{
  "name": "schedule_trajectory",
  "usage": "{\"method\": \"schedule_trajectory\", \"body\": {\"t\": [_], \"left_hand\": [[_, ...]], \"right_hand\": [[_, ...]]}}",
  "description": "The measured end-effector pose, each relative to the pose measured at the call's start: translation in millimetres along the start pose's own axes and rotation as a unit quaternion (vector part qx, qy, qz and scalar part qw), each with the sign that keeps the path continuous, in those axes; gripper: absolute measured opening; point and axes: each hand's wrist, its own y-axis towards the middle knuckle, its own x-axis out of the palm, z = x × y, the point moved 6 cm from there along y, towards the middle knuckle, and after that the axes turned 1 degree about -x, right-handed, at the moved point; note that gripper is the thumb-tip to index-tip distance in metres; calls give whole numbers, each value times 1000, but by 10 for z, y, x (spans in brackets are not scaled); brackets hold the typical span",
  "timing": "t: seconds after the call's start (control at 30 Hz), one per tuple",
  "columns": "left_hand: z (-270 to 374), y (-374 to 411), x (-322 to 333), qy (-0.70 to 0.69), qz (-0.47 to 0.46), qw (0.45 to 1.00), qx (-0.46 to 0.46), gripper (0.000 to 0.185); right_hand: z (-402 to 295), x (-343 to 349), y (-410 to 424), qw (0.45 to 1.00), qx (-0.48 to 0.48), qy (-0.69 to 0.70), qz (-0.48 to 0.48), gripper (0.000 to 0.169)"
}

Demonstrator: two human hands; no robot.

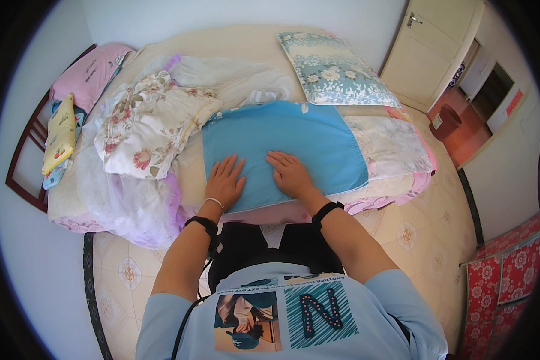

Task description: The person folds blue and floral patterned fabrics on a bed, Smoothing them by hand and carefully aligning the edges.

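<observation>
A plain blue pillowcase-like cloth (pixel 288 130) lies spread near the front edge of the bed, with a strip of white floral print along its far edge. My left hand (pixel 225 180) rests palm down on its left part, fingers apart. On its middle, my right hand (pixel 290 173) lies flat, palm down, with nothing in its grasp. Left of the cloth is a crumpled white rose-print fabric (pixel 148 130). A pale folded cloth (pixel 389 146) lies at the right, partly covered by the blue one.
Sheer white netting with purple trim (pixel 135 211) hangs over the bed's front edge. Behind is a blue floral pillow (pixel 337 69); a pink pillow (pixel 87 74) and a yellow pillow (pixel 59 132) lie by the left headboard. A red floral cabinet (pixel 499 283) stands right, beyond the tiled floor (pixel 414 243).
</observation>
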Motion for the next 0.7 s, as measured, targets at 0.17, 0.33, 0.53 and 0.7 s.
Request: {"method": "schedule_trajectory", "body": {"t": [0.17, 0.33, 0.53, 0.7], "left_hand": [[-32, 9, 9, 0, 6, 1000, 6, 51], [-28, -16, -18, -36, 17, 999, 14, 51], [-73, -4, -142, -99, 1, 995, -4, 44], [-518, 434, -231, -229, -70, 962, -129, 36]], "right_hand": [[130, -93, -3, 1000, -9, -1, -15, 37], [996, -627, -295, 991, 91, -101, -18, 39], [1949, -1112, -244, 937, 250, -232, -77, 31], [2136, -785, 515, 970, 205, -101, -86, 24]]}}
